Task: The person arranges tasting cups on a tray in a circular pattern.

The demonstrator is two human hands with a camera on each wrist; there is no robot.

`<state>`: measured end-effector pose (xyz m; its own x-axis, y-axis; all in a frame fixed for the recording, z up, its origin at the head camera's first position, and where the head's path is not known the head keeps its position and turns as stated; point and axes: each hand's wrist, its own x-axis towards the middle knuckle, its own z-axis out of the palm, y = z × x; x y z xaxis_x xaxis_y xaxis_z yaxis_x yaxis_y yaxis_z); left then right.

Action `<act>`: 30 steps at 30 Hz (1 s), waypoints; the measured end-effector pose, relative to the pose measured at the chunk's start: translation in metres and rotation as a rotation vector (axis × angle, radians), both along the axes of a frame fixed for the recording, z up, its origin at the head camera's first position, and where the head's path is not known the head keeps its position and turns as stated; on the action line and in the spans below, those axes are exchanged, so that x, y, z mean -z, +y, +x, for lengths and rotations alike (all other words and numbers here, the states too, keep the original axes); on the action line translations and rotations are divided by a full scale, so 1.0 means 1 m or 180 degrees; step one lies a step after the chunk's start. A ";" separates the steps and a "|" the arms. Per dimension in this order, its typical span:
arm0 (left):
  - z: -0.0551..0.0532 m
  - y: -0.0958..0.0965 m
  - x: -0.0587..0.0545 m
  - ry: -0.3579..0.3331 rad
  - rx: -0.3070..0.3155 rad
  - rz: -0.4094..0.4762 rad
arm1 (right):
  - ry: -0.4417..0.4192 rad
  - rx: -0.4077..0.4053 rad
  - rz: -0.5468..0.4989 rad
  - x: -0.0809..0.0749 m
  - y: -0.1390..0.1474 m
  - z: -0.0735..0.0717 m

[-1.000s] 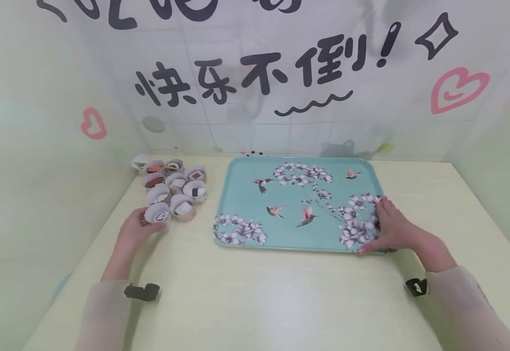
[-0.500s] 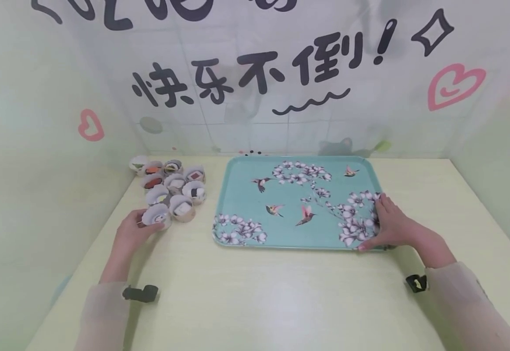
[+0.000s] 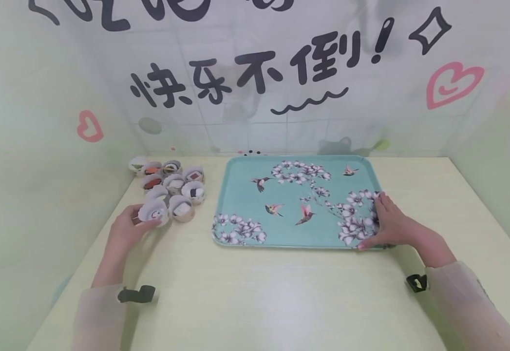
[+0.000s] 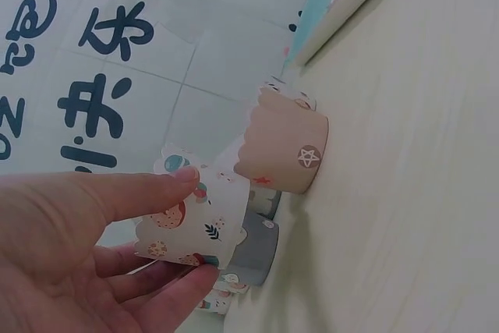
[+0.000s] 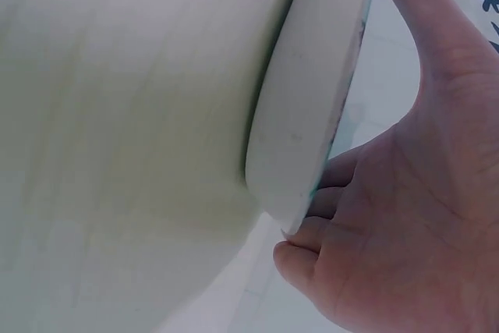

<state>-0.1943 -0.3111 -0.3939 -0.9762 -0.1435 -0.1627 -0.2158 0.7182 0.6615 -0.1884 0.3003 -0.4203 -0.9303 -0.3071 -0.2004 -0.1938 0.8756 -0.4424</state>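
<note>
My left hand (image 3: 124, 233) pinches a white paper baking cup (image 4: 204, 212) with a scalloped rim and small printed pictures, thumb on one side and fingers on the other. A small picture or piece shows inside it in the head view. The held cup stands at the near end of several similar cups, overlapping a grey-white one there; a tan cup (image 4: 284, 142) with a star print is beside it. My right hand (image 3: 396, 223) rests on the near right corner of a turquoise tray (image 3: 239, 195), fingers over its right rim (image 5: 343, 107) and thumb at the near edge.
More paper cups (image 3: 175, 183) with small food-like pieces inside crowd the table's back left. The tray, printed with birds and blossoms, lies at the back middle against the wall (image 3: 255, 139). The pale table (image 3: 272, 302) reaches towards me.
My left hand has drawn the white cup slightly left and towards me, away from the others, tilting it a little. My right hand has stayed at the tray's corner.
</note>
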 end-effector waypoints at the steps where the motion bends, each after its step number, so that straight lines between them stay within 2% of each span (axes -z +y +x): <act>1: 0.000 0.001 -0.001 0.0028 0.0005 0.0002 | 0.0001 -0.0004 -0.0013 -0.001 0.000 -0.001; 15: 0.004 0.012 -0.017 0.0221 0.0062 0.0027 | -0.0029 0.0019 0.0053 -0.004 -0.001 0.000; 21: 0.001 0.020 -0.023 0.0300 0.0118 0.0066 | -0.0021 0.0007 0.0030 -0.005 -0.003 0.001; 30: -0.010 0.037 -0.029 0.0404 0.0280 0.0154 | -0.0056 0.0000 0.0008 -0.002 -0.006 -0.001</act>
<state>-0.2047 -0.2738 -0.3647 -0.9978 -0.0515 -0.0420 -0.0660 0.6973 0.7137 -0.1895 0.2938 -0.4186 -0.9267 -0.3066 -0.2174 -0.1860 0.8767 -0.4436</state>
